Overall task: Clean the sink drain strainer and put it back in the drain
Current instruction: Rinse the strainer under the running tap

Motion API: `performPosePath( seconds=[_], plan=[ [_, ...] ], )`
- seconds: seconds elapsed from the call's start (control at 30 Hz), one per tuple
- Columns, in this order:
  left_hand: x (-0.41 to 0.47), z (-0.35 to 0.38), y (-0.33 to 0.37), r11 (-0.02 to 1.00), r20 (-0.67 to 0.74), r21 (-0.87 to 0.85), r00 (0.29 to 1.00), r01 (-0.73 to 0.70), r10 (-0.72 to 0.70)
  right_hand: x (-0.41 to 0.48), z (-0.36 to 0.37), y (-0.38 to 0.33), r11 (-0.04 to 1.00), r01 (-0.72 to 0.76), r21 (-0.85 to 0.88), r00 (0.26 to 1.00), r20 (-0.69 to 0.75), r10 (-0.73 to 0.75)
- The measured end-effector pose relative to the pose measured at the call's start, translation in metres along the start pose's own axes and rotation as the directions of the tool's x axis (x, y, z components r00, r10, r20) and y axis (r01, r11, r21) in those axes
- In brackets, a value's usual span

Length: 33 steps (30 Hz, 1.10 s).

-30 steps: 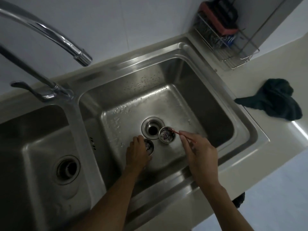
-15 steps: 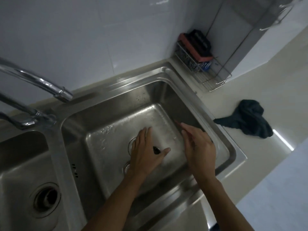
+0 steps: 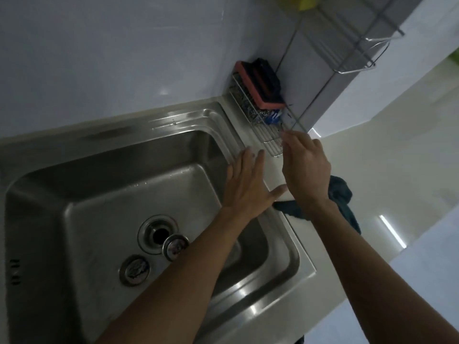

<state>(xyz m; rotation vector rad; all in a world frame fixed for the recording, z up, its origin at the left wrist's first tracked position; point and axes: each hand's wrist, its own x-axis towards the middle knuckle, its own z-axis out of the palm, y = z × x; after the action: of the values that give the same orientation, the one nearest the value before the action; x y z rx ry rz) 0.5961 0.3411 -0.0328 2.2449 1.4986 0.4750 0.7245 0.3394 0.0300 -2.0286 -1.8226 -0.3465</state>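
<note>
The strainer is seen on the floor of the sink. It lies at the near-right edge of the open drain and touches its ring. A second round metal piece, with a wider flange, lies a little nearer and to the left. Dark dirt seems to be caught in both. Nothing is seated in the drain hole.

Neither piece is held. The left hand is spread flat above the right rim of the sink, fingers straight and thumb out, and nothing is carried in it. The right hand is placed farther right, at the near end of the wire rack, with its fingers bent. Whether something thin is pinched in them cannot be told. A sponge stands at the far end of the rack. A dark cloth lies on the counter, partly hidden behind the right wrist.

The strainer is judged to be light, stiff, thin-walled metal, probably wet and greasy, so it may slip easily. It is best taken by the rim, between the thumb and two fingers, not by the dirty inside. It is not fragile, but if it is dropped it could roll on the steel floor toward the hole.
</note>
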Motion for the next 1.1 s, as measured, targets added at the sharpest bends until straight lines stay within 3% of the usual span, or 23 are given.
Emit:
performPosePath(
  seconds=[0.17, 0.43, 0.6, 0.8, 1.1],
  plan=[
    [0.013, 0.011, 0.003, 0.997, -0.013, 0.056, 0.999, 0.049, -0.048, 0.019, 0.024, 0.014, 0.99, 0.111, -0.084, 0.984, 0.146, -0.098],
    [0.004, -0.004, -0.007, 0.992, 0.007, 0.049, 0.994, 0.112, -0.113, 0.021, 0.019, 0.014, 0.996, 0.076, -0.04, 0.969, 0.238, -0.065],
    [-0.014, -0.032, -0.025, 0.987, 0.009, 0.016, 0.987, 0.162, -0.162, 0.016, -0.003, -0.001, 0.995, 0.099, 0.0, 0.975, 0.2, -0.097],
    [-0.058, -0.101, -0.084, 0.963, -0.049, 0.083, 0.966, 0.257, -0.254, 0.004, -0.036, -0.088, 0.956, 0.264, 0.128, 0.953, 0.118, -0.279],
    [-0.193, -0.207, -0.217, 0.869, -0.265, 0.192, 0.877, 0.456, -0.402, -0.065, -0.008, -0.251, 0.877, 0.376, 0.299, 0.843, 0.283, -0.458]
  ],
)
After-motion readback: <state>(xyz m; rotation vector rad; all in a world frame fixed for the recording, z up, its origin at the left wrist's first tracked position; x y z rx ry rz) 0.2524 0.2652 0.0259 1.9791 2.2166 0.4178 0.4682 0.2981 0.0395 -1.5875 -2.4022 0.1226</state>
